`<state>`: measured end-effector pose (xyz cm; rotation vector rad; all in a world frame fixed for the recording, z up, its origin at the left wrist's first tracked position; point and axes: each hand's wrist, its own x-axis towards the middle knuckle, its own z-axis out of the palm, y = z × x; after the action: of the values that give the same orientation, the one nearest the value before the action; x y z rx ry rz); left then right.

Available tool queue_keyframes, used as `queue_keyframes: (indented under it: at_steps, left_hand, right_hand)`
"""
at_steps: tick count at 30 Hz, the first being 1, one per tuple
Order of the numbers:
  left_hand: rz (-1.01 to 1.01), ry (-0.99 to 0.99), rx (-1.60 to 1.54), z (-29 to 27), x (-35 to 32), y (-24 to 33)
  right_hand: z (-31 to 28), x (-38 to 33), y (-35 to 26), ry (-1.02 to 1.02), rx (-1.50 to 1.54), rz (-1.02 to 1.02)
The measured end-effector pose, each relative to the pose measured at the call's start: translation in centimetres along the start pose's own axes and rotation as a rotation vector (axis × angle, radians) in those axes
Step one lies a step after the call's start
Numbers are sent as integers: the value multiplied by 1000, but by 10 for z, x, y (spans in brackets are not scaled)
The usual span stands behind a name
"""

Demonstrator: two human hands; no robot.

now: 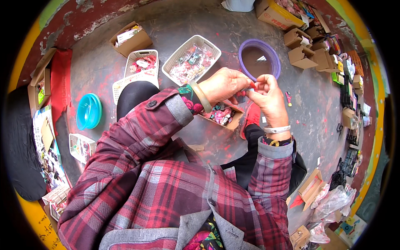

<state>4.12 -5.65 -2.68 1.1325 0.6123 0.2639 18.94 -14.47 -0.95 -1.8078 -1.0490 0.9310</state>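
My left hand and my right hand meet in front of me, fingertips pinched together on a small red piece. A pale green bangle sits on the left wrist and a silver one on the right. Just below the hands lies an open cardboard box filled with small colourful bits. Plaid sleeves cover both forearms. What else the fingers hold is hidden.
On the floor ahead stand a white basket of small colourful items, two more white baskets, a purple bowl and a blue lidded tub. Cardboard boxes line the right side. Plastic bags lie at lower right.
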Motion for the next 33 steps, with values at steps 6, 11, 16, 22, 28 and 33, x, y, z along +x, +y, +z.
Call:
queue_keyframes:
  at_steps: [6,11,16,22,28,33]
  left_hand:
    - [40,-95,51,0,-5,7]
    - [31,-114,31,0,-6,8]
    - [-41,-52,-67,1,-10,16]
    - [-10,-76,-2,0,-5,6]
    - [-3,-132,52,1,-2,3]
    - [34,-110,160,-2,2,-2]
  right_hand:
    - [-1,-1,-5,-250,325,77]
    - [-1,-1,-5,-347,347,84]
    - [-4,-2,-9,-342,413,86]
    - [-2,1,-3,-369,404,148]
    - [12,7,14,-385,454,184]
    - [14,5,13,-383,505,235]
